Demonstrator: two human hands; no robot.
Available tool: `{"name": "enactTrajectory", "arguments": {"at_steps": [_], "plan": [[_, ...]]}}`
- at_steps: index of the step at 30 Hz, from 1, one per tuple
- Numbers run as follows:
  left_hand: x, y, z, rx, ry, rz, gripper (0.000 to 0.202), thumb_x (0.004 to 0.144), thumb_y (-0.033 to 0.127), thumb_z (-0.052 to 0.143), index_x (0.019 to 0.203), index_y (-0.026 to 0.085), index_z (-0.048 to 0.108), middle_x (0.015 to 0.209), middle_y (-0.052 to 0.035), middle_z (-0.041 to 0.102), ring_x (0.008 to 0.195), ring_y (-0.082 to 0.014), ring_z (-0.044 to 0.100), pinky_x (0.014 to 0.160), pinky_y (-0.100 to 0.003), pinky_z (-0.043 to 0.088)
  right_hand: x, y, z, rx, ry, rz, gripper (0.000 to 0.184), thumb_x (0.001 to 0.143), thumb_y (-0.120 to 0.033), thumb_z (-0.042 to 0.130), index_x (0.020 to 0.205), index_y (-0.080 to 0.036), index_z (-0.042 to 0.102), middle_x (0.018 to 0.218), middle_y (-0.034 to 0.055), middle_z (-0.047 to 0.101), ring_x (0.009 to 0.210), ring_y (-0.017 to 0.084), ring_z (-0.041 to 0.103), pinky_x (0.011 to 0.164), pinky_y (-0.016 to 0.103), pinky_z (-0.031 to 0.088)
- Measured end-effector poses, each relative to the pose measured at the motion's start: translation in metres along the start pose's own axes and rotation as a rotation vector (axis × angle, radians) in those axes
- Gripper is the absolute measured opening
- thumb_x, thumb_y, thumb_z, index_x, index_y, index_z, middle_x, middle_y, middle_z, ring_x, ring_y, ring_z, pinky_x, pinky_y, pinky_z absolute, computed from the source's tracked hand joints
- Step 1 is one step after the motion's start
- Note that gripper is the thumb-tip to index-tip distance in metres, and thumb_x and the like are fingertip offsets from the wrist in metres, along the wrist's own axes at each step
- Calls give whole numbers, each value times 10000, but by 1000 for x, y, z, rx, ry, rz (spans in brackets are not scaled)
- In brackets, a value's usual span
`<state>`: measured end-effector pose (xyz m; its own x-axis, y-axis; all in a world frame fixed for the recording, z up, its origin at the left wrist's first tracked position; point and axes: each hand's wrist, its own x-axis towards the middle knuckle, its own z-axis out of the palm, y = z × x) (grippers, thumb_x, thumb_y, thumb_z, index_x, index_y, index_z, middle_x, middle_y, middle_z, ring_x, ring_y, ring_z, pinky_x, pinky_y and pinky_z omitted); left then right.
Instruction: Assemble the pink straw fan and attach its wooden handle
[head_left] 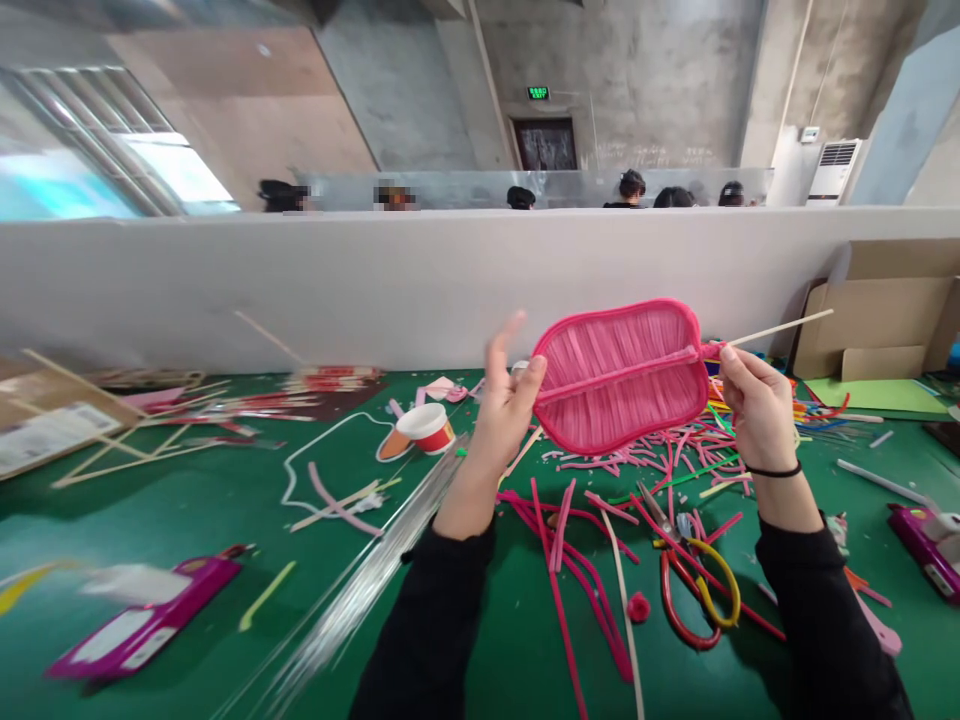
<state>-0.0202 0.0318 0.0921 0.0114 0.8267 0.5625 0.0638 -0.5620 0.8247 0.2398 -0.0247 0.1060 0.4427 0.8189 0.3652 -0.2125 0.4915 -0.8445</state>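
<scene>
I hold up a pink fan-shaped piece made of pipe cleaners [622, 375], with a pink rim and a centre rib. Its wooden stick [780, 328] juts out to the right. My left hand [506, 400] pinches the piece's left edge with thumb and fingers, one finger raised. My right hand [757, 405] is closed around the stick where it meets the piece. Both sleeves are black, and a black band circles my right wrist.
The green table [187, 510] carries pink pipe cleaner offcuts [570, 540], red and yellow scissors [694, 585], a bundle of thin wires [375, 570], a tipped paper cup [424, 430], purple glue guns [142, 625], wooden sticks and cardboard boxes [877, 320]. People sit beyond a white partition [300, 280].
</scene>
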Motion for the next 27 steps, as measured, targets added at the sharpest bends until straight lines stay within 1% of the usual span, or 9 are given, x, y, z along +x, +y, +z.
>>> {"name": "enactTrajectory", "arguments": {"at_steps": [4,6,9,12,18,20,23,25,27], "plan": [[-1,7,6,-180,-190,-199,482,848,598,617,1117,211,719,972,-87,732,781,-203,675,643,-294,511,1,-3,0,58,24,21,288,677,-442,802,850,-213,784,524,-81,333,479,59,192,446,249,120],[-2,6,6,-216,-196,-194,434,831,563,657,1056,202,740,1000,-91,737,808,-201,674,660,-291,508,0,-6,1,55,27,11,267,687,-449,782,825,-221,774,541,-72,372,476,59,206,443,253,128],[-1,-1,6,-107,-51,-5,288,801,448,727,964,213,764,1005,-65,748,882,-190,662,759,-283,498,-3,-9,4,42,9,-14,270,739,-491,730,766,-222,746,564,-56,423,466,60,221,436,267,135],[0,-8,6,4,111,174,195,818,376,709,923,225,774,944,-38,757,875,-179,653,805,-279,483,-8,-11,7,44,-1,-28,282,740,-509,732,733,-226,736,528,-70,357,463,64,187,440,275,127],[-1,-7,6,-13,179,190,232,793,414,704,915,226,767,943,-32,748,888,-187,654,820,-295,501,-13,-13,9,59,-28,36,275,698,-478,778,857,-253,776,517,-86,303,473,69,178,444,265,129],[-2,-3,4,-75,126,129,305,785,484,706,919,216,763,941,-46,745,872,-194,664,796,-303,520,-13,-14,8,35,-52,45,267,703,-471,781,844,-244,778,517,-83,316,476,68,191,445,261,138],[-6,5,-2,-261,-81,-14,558,753,689,653,1006,200,748,1005,-100,743,915,-246,695,756,-338,557,-11,-16,5,44,-55,61,272,676,-463,810,813,-230,783,513,-81,340,474,58,205,443,249,141],[-8,8,-7,-371,-267,-82,809,600,814,674,1098,179,729,1096,-151,726,1023,-323,686,781,-384,575,-10,-19,2,74,-29,67,270,647,-455,830,794,-232,785,524,-73,383,479,55,240,443,238,155],[-9,9,-12,-383,-392,-109,934,440,746,816,1158,158,714,1177,-180,701,1124,-375,648,843,-396,571,-8,-21,0,91,-2,66,259,632,-445,838,774,-236,784,553,-57,447,494,58,291,447,231,189]]}}
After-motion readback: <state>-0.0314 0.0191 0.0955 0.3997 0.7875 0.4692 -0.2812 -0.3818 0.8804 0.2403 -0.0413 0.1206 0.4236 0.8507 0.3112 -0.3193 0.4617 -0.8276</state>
